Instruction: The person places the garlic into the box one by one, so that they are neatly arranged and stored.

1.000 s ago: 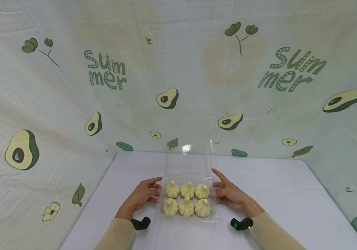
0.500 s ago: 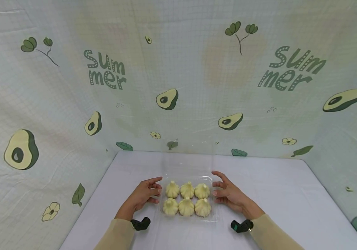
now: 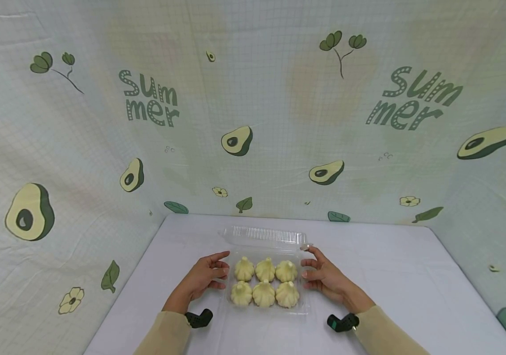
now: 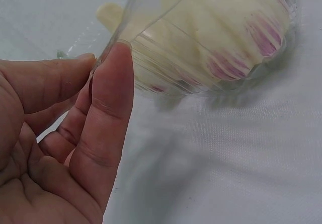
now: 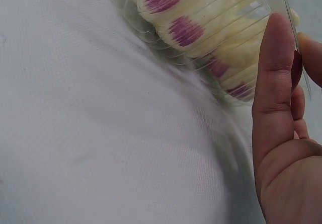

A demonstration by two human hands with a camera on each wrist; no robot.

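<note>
A clear plastic clamshell container (image 3: 270, 312) sits in the middle of the table with several white garlic bulbs (image 3: 263, 294) in two rows. Its lid (image 3: 266, 235) leans back behind the tray. At the container's left side, my left hand (image 3: 204, 276) pinches the rim between thumb and finger; the left wrist view has this hand (image 4: 55, 128) beside a purple-streaked bulb (image 4: 236, 32). My right hand (image 3: 330, 278) pinches the opposite rim, index finger reaching to the lid's corner. In the right wrist view, the thin plastic edge passes between this hand's (image 5: 282, 113) fingertips.
A white cloth covers the table (image 3: 390, 276). Printed fabric (image 3: 270, 98) with avocados and lettering hangs behind and at both sides. Black wrist devices sit on the left wrist (image 3: 199, 318) and the right wrist (image 3: 343, 320).
The lid has swung from upright down and backward, away from me. My right index finger has lowered slightly with it. The left hand, tray and garlic bulbs have stayed in place.
</note>
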